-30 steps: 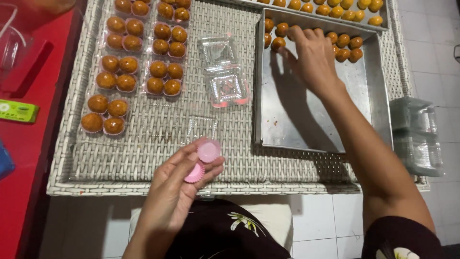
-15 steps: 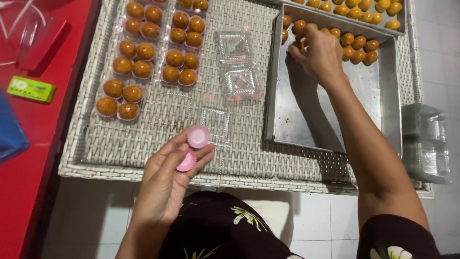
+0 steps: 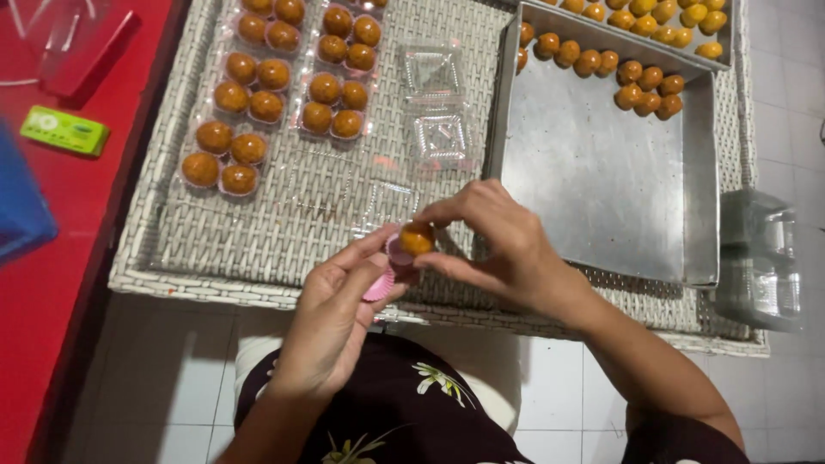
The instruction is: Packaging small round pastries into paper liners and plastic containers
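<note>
Over the near edge of the white woven wicker tray (image 3: 258, 249), the two hands meet. The left hand (image 3: 339, 314) pinches a small stack of pink pleated paper cups (image 3: 384, 273) between thumb and fingertips. The right hand (image 3: 498, 245) pinches a round orange-brown pastry ball (image 3: 417, 238) with thumb and forefinger, holding it at the mouth of the top cup. Just right of the hands lies a square grey metal baking pan (image 3: 593, 180), with more balls along its far side. Farther back on the tray sit clear plastic boxes filled with balls (image 3: 284, 94) and an empty clear plastic box (image 3: 434, 103).
</note>
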